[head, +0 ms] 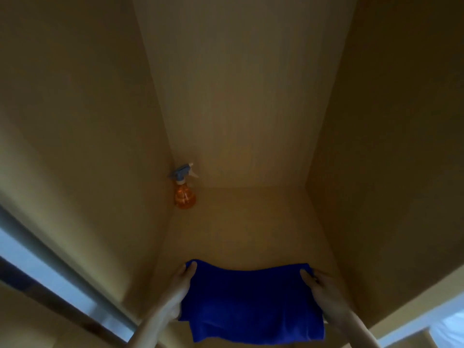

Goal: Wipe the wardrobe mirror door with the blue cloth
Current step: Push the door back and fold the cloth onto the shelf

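The blue cloth (251,300) hangs spread out between both hands over the front of a wooden wardrobe shelf (251,222). My left hand (178,290) pinches its upper left corner. Its upper right corner is gripped by my right hand (324,290). The cloth's lower edge droops past the shelf front. A strip of the mirror door (37,270) shows at the lower left, seen at a steep angle and blurred.
An orange spray bottle (185,190) with a blue and white trigger head stands in the back left corner of the shelf. Wooden side walls (389,146) and a back panel (238,96) enclose the compartment. A pale frame edge (414,325) shows at lower right.
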{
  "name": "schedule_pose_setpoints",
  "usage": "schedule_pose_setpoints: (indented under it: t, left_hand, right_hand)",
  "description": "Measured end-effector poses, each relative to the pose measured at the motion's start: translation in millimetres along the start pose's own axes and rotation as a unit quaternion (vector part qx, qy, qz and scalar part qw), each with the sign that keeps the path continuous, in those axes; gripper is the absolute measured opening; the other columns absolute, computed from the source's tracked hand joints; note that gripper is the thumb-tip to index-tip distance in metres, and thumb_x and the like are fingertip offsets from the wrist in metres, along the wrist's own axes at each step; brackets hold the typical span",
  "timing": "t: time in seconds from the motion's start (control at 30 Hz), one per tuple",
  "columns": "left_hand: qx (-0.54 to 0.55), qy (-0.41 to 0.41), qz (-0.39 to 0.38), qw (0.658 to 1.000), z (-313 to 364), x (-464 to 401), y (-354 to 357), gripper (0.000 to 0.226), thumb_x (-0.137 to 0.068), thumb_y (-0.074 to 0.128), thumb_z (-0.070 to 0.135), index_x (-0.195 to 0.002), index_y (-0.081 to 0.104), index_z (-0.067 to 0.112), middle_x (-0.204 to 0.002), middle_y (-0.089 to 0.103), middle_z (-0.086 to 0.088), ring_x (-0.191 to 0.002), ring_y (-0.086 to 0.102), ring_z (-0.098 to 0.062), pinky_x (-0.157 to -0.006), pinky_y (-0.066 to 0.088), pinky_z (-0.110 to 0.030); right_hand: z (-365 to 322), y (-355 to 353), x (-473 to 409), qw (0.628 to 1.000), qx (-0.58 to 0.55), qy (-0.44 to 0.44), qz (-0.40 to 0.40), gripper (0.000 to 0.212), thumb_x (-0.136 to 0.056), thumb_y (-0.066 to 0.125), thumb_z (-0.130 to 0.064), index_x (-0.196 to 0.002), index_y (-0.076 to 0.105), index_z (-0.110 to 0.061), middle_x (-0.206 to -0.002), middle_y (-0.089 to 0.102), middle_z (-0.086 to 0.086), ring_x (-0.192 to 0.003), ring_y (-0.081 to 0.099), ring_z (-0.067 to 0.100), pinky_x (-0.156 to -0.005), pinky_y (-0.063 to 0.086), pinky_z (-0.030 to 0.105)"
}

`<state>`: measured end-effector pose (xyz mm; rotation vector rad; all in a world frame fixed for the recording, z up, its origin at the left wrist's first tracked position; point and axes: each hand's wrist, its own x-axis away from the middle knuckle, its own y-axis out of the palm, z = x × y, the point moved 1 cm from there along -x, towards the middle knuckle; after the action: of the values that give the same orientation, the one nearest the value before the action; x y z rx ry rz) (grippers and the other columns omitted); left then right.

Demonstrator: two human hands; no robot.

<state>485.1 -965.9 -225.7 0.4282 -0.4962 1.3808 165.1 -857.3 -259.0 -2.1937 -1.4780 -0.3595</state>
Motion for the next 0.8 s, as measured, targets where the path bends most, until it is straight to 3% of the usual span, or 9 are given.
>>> schedule_pose_setpoints:
  t: [0.07, 0.17, 0.27, 0.37, 0.47, 0.57, 0.63, 0.7, 0.8]
  left_hand:
    - [-0.038, 0.006, 0.0, 0.999, -10.7, -13.5, 0.5, 0.048, -0.104, 0.046, 0.04, -0.146, 0.042, 0.017, -0.133, 0.054, 0.0, -0.116, 0.053, -0.019, -0.101, 0.039, -0.036]
    - [-0.099, 0.054, 0.008, 0.994, -13.2, -27.5, -1.2, 0.02, -0.105, 0.045, 0.037, -0.11, 0.055, 0.02, -0.107, 0.059, 0.006, -0.094, 0.056, -0.008, -0.079, 0.043, -0.03]
    - [-0.145, 0.131, 0.036, 0.98, -6.4, -36.4, 0.2, 0.019, -0.105, 0.046, 0.034, -0.095, 0.061, 0.028, -0.101, 0.066, 0.001, -0.097, 0.062, -0.019, -0.07, 0.045, -0.023]
    - [-0.206, 0.212, 0.076, 0.952, -6.3, -44.3, 1.1, 0.014, -0.104, 0.048, 0.022, -0.109, 0.058, 0.03, -0.105, 0.064, 0.002, -0.104, 0.062, -0.025, -0.075, 0.045, -0.021]
    - [-0.324, 0.322, 0.102, 0.884, -11.9, -44.2, 2.3, 0.033, -0.103, 0.048, 0.025, -0.136, 0.051, 0.023, -0.133, 0.053, 0.003, -0.121, 0.05, -0.013, -0.103, 0.04, -0.028]
    - [-0.434, 0.376, 0.055, 0.817, -25.2, -39.0, 20.2, 0.049, -0.104, 0.03, 0.046, -0.148, 0.041, 0.028, -0.15, 0.034, 0.016, -0.137, 0.032, -0.003, -0.117, 0.024, -0.025]
    - [-0.526, 0.388, 0.018, 0.756, -42.9, -41.1, 32.6, 0.061, -0.103, 0.014, 0.057, -0.153, 0.033, 0.028, -0.157, 0.023, 0.018, -0.144, 0.02, -0.004, -0.12, 0.01, -0.024]
    - [-0.606, 0.353, -0.018, 0.713, -57.7, -45.5, 38.1, 0.061, -0.105, 0.014, 0.057, -0.151, 0.037, 0.025, -0.158, 0.029, 0.011, -0.145, 0.027, -0.011, -0.117, 0.007, -0.03]
    - [-0.646, 0.329, -0.012, 0.689, -67.5, -51.1, 34.5, 0.059, -0.105, 0.021, 0.056, -0.149, 0.043, 0.022, -0.154, 0.043, 0.002, -0.141, 0.034, -0.015, -0.115, 0.011, -0.037]
  right_hand:
    - [3.5, 1.3, -6.4, 0.997, 0.075, -0.013, -0.006, 0.029, -0.106, 0.051, -0.039, -0.1, 0.069, -0.016, -0.101, 0.071, 0.002, -0.095, 0.066, 0.019, -0.09, 0.052, 0.036]
    - [-3.3, 2.4, -18.3, 0.991, 0.112, -0.074, 0.016, 0.019, -0.106, 0.054, -0.028, -0.098, 0.067, -0.018, -0.1, 0.072, 0.0, -0.094, 0.068, 0.017, -0.084, 0.056, 0.031]
    - [-16.1, 4.9, -28.8, 0.982, 0.146, -0.099, 0.063, 0.009, -0.107, 0.052, -0.02, -0.105, 0.061, -0.021, -0.102, 0.067, -0.007, -0.095, 0.065, 0.014, -0.07, 0.049, 0.01]
    - [-20.6, 9.6, -32.0, 0.953, 0.227, -0.142, 0.141, 0.032, -0.108, 0.048, -0.018, -0.139, 0.053, -0.016, -0.129, 0.062, 0.0, -0.106, 0.064, 0.023, -0.09, 0.052, 0.024]
    - [-26.2, 29.1, -19.1, 0.919, 0.266, -0.241, 0.164, 0.04, -0.108, 0.047, -0.021, -0.147, 0.048, -0.014, -0.144, 0.051, 0.001, -0.115, 0.062, 0.027, -0.099, 0.048, 0.03]
    - [-24.1, 66.1, -9.5, 0.88, 0.345, -0.302, 0.12, 0.061, -0.108, 0.022, -0.051, -0.148, 0.05, -0.014, -0.152, 0.048, 0.001, -0.137, 0.048, 0.019, -0.117, 0.037, 0.029]
    - [-9.3, 88.0, -12.4, 0.841, 0.423, -0.327, 0.084, 0.069, -0.108, 0.011, -0.055, -0.146, 0.054, -0.017, -0.151, 0.052, 0.0, -0.137, 0.051, 0.018, -0.119, 0.038, 0.036]
    - [2.2, 103.6, -15.7, 0.811, 0.49, -0.314, 0.052, 0.063, -0.11, 0.014, -0.054, -0.144, 0.057, -0.022, -0.148, 0.056, -0.004, -0.136, 0.054, 0.019, -0.124, 0.026, 0.041]
    - [11.4, 98.7, -17.8, 0.803, 0.526, -0.28, 0.037, 0.061, -0.108, 0.017, -0.059, -0.145, 0.054, -0.029, -0.148, 0.056, -0.007, -0.139, 0.044, 0.019, -0.12, 0.006, 0.042]
